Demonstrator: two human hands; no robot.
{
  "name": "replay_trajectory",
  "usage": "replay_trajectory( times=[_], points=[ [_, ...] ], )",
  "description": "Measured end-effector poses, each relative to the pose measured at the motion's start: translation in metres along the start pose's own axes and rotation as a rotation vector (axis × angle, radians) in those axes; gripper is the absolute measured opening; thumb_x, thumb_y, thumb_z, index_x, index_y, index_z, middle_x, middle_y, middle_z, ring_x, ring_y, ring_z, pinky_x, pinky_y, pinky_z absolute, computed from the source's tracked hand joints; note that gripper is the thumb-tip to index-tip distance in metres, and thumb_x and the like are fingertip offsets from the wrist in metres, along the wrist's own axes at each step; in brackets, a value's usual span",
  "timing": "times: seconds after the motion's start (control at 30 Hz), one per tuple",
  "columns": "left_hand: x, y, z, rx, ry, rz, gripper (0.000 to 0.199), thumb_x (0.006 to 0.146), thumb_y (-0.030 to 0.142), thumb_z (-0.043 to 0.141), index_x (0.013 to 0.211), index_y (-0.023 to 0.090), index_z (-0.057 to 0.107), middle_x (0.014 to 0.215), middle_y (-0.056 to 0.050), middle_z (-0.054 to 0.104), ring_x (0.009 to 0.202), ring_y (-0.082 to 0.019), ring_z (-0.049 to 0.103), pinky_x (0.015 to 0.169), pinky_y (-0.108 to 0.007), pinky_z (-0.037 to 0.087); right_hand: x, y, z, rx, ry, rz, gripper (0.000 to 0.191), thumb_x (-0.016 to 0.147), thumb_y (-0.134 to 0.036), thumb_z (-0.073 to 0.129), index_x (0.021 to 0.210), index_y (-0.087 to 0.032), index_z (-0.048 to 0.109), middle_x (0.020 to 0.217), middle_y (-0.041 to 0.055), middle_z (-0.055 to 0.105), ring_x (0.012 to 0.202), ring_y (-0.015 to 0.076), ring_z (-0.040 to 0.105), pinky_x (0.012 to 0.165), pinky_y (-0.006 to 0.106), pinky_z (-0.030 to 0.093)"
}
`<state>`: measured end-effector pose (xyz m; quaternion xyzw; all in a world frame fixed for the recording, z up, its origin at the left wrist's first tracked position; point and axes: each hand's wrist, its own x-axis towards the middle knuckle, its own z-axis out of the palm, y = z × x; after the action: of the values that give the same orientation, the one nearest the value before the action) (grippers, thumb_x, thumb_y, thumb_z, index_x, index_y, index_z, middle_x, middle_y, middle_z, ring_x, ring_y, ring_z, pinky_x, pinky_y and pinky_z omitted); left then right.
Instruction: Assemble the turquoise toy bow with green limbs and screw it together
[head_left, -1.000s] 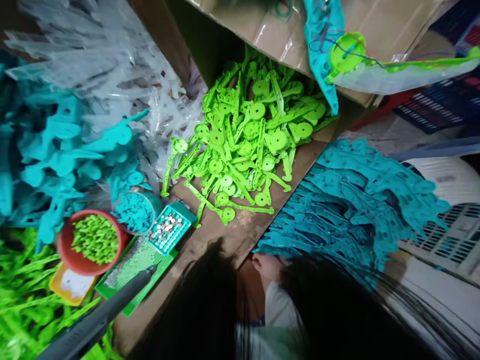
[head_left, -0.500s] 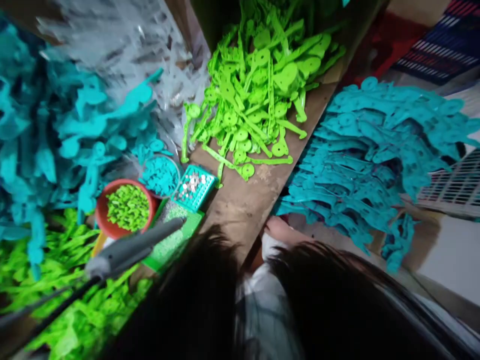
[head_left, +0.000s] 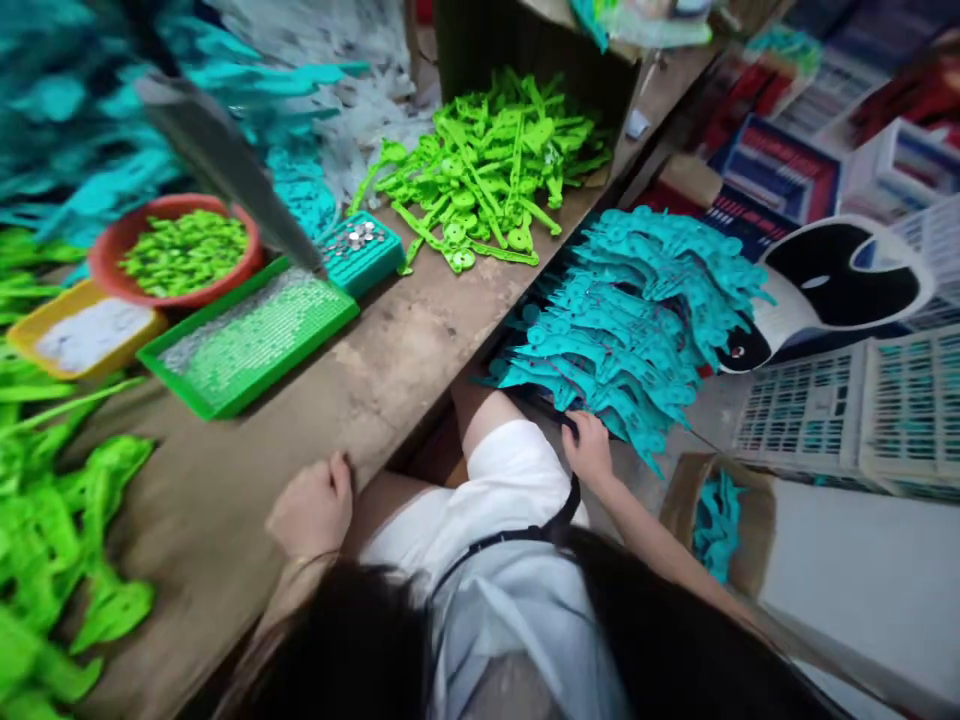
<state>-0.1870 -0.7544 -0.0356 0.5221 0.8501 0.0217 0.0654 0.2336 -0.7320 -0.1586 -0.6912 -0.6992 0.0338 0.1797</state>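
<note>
My left hand rests as a closed fist on the front edge of the brown worktop, with nothing showing in it. My right hand is low beside my leg, its fingers curled round something dark at the near edge of a stacked pile of teal plastic clips. What that dark thing is I cannot make out. On the worktop ahead of my left hand lies a green tray of small pieces. Behind it stands a teal tray with small silvery discs.
Lime-green plastic pieces lie heaped at the back and at the left. A red bowl and a yellow tray stand at left. A grey tool hangs over the trays. At right are pale crates and a black-and-white seat.
The view has swung and pulled back, showing more worktop and floor. Both hands have come into view, left on the worktop edge, right by the teal pile. The grey tool hangs at another angle.
</note>
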Motion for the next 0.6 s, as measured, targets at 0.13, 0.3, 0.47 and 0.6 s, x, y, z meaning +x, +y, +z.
replay_trajectory(
  times=[0.13,0.3,0.47,0.6],
  points=[
    [-0.009,0.004,0.003,0.202,0.099,0.010,0.052,0.098,0.044,0.026,0.081,0.015,0.065,0.087,-0.012,0.068,0.074,-0.024,0.061,0.054,-0.031,0.021,0.010,-0.001,0.011,-0.053,0.023,-0.077,0.033,0.091,-0.031,0.043,0.113,-0.016,0.063,0.115,0.0147,0.063,0.108,0.0265,0.052,0.094,0.042,0.040],
    [-0.004,0.010,0.002,0.195,0.192,0.056,0.053,0.098,0.043,0.024,0.086,0.015,0.067,0.090,-0.012,0.070,0.074,-0.025,0.061,0.055,-0.031,0.019,0.043,0.005,0.034,-0.151,0.014,-0.073,0.039,0.087,-0.026,0.049,0.123,-0.014,0.060,0.145,0.0189,0.045,0.129,0.0333,0.038,0.109,0.056,0.023],
    [-0.007,0.010,0.005,0.151,0.225,0.081,0.055,0.097,0.043,0.023,0.087,0.012,0.068,0.089,-0.015,0.069,0.075,-0.026,0.060,0.057,-0.031,0.019,0.049,0.021,0.035,-0.208,-0.040,-0.072,0.042,0.092,-0.036,0.045,0.125,-0.015,0.060,0.149,0.0172,0.042,0.134,0.0323,0.032,0.112,0.056,0.015],
    [-0.007,0.007,0.008,0.131,0.226,0.106,0.054,0.097,0.043,0.024,0.085,0.013,0.068,0.086,-0.014,0.068,0.074,-0.026,0.059,0.057,-0.031,0.017,0.045,0.020,0.035,-0.232,-0.041,-0.030,0.044,0.093,-0.038,0.043,0.126,-0.014,0.060,0.145,0.0192,0.045,0.131,0.0329,0.034,0.110,0.058,0.017]
  ],
)
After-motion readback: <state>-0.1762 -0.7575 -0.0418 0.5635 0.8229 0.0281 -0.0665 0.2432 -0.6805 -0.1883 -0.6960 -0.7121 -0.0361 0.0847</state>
